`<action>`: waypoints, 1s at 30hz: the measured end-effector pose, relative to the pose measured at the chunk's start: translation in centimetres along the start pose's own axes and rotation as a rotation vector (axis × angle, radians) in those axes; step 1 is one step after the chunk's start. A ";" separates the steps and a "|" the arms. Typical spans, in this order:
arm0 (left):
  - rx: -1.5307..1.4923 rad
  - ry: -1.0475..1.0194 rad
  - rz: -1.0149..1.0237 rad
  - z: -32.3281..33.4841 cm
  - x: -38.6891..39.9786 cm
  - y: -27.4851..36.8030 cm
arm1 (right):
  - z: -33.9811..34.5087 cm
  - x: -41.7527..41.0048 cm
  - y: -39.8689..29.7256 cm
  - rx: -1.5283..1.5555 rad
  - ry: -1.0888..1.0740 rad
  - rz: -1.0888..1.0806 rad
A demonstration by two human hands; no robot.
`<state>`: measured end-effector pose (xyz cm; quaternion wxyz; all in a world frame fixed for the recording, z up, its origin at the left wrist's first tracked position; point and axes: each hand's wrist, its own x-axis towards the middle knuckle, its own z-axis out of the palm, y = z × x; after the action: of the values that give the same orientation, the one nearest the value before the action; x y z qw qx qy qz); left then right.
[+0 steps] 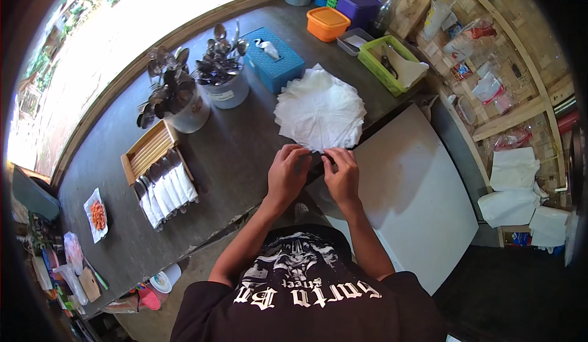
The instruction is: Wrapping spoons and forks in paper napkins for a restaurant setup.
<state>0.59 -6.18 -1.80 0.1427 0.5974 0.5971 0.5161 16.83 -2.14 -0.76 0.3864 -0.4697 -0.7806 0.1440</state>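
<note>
Both hands are at the near edge of a fanned stack of white paper napkins point(320, 108) on the dark counter. My left hand point(288, 170) has thumb and fingertips at the stack's edge, left of its middle. My right hand point(341, 172) mirrors it just to the right, fingers curled. Whether either pinches a napkin cannot be told. Behind the stack stands a blue tissue box point(273, 59) with a tissue sticking out. To the left, a bamboo tray point(149, 149) holds cutlery rolled in white napkins point(170, 195).
Two plastic tubs point(188, 114) point(228, 89) full of spoons and forks stand at the back left. A green basket point(390, 66) with scissors, an orange container point(327, 23) and a purple box point(358, 9) stand back right. A white panel point(413, 181) lies right of the counter edge.
</note>
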 end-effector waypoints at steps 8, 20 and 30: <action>0.114 -0.026 -0.142 3.7 0.7 0.6 | 0.2 1.4 3.5 -0.054 -0.076 -0.151; 0.126 0.044 -0.142 4.2 0.5 1.6 | 0.6 2.7 4.5 0.055 -0.099 -0.200; 0.439 0.074 0.099 4.1 3.3 2.0 | 0.3 4.0 4.8 0.170 -0.026 -0.193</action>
<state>4.15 -2.04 -0.50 -0.0385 0.6232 0.6699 0.4017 18.57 3.70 -1.88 0.4266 -0.3559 -0.8122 0.1781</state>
